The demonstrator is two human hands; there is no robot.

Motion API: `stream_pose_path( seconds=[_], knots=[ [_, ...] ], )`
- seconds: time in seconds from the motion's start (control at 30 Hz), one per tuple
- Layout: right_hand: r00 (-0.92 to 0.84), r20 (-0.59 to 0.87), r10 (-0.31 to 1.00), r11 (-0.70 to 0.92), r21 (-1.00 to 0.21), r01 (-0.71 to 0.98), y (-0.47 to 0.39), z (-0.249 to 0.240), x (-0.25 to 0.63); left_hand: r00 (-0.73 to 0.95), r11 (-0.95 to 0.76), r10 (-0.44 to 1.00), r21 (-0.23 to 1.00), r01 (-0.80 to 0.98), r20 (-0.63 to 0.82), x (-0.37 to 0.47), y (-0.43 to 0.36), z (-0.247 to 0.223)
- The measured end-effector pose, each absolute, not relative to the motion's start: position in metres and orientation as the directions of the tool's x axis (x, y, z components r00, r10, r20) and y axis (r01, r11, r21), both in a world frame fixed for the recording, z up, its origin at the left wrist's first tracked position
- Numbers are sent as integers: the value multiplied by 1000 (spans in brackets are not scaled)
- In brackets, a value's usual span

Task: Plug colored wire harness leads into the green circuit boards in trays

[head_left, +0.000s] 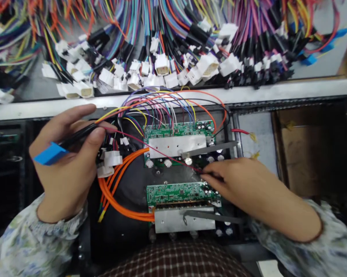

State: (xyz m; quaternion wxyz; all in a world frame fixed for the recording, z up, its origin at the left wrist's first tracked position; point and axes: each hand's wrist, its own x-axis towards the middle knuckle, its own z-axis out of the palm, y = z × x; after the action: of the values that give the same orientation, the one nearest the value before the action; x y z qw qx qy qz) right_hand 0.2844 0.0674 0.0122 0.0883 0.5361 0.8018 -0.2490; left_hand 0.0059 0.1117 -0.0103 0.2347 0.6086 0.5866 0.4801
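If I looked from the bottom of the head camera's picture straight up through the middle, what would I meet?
Brown checked cloth → lower green circuit board → upper green circuit board → pale metal rail → white plug connectors → multicoloured wires.

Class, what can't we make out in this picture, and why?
Head view:
Right end of dark red wire: hidden by the right hand.
Far ends of wire bundles: cut off by top edge.
Markings on upper circuit board: too small.
Board area under silver plate: covered by it.
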Motion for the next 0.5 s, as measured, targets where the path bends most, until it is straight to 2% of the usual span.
stream_pose_path(
  seconds=[0.03, 0.07, 0.13, 0.17, 0.2, 0.23, 0.3, 0.33, 0.37, 0.4, 0.5],
  knots=[
    [-439, -445, 781, 314, -328, 891, 67, 12, 284, -141, -230, 934, 852, 470, 329, 6, 112, -12],
    [-492, -482, 725, 315, -402, 860, 68, 14, 288, -121, -257, 930, 850, 459, 347, 6, 113, -13],
    [-663, -506, 552, 286, -632, 720, 72, 21, 305, -75, -284, 931, 836, 469, 358, 7, 113, -14],
    [-739, -466, 487, 268, -725, 634, 75, 25, 315, -65, -281, 932, 823, 494, 357, 7, 113, -13],
    [-760, -393, 518, 269, -768, 581, 79, 28, 324, -65, -261, 936, 806, 531, 346, 8, 113, -13],
    [-698, -300, 650, 278, -761, 586, 83, 29, 332, -68, -239, 939, 782, 576, 337, 8, 112, -12],
    [-355, -66, 932, 222, -670, 708, 92, 24, 339, -46, -208, 948, 718, 664, 316, 8, 111, -9],
    [-185, 17, 983, 153, -645, 748, 96, 19, 337, -15, -206, 953, 682, 702, 303, 7, 111, -8],
    [-78, 38, 996, 84, -653, 753, 101, 12, 334, 24, -210, 958, 644, 736, 286, 6, 111, -7],
    [-53, -2, 999, 37, -692, 721, 105, 5, 330, 60, -216, 962, 610, 762, 267, 6, 111, -6],
    [-142, -136, 980, -29, -812, 583, 114, -12, 321, 142, -227, 970, 540, 810, 195, 4, 112, -5]
  ],
)
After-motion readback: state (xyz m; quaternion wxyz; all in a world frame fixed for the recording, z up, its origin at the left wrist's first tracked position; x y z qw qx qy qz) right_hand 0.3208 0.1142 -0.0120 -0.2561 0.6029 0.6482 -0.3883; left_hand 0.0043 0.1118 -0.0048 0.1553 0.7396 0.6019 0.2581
